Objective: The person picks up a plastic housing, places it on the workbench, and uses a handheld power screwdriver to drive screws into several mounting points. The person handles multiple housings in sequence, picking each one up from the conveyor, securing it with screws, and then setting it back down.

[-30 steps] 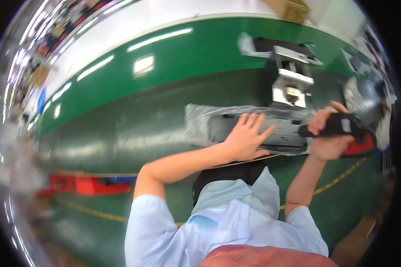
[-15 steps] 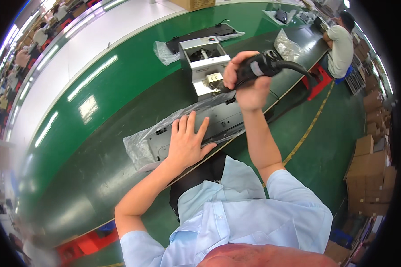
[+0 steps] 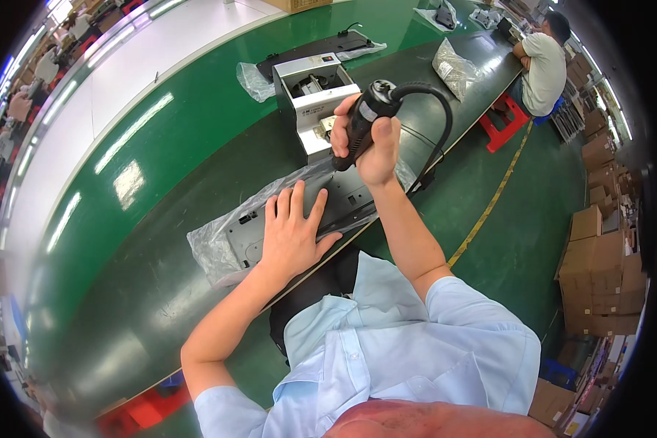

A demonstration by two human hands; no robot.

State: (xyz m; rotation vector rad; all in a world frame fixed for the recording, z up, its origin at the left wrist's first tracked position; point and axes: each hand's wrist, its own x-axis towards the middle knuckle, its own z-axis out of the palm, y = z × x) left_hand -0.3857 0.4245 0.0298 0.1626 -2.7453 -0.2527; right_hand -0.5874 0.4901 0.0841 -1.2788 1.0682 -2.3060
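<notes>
My right hand is wrapped round a black electric screwdriver, whose thick cable loops away to the right. The screwdriver leans, its lower end over a long dark panel; whether its tip touches the panel cannot be made out. This panel lies on a clear plastic bag along the near edge of the bench. Fingers spread, my left hand rests flat on the panel, left of the screwdriver. Just beyond stands a silver and black screw feeder, partly covered by my right hand.
Behind the feeder lies another dark panel on plastic. A clear bag of small parts sits farther right on the green bench. A person sits at the bench's far right, by a red stool. Cardboard boxes are stacked at right.
My right hand has brought the screwdriver left and down over the panel, tilting it more upright. My left hand stays flat on the panel. The whole view has shifted slightly.
</notes>
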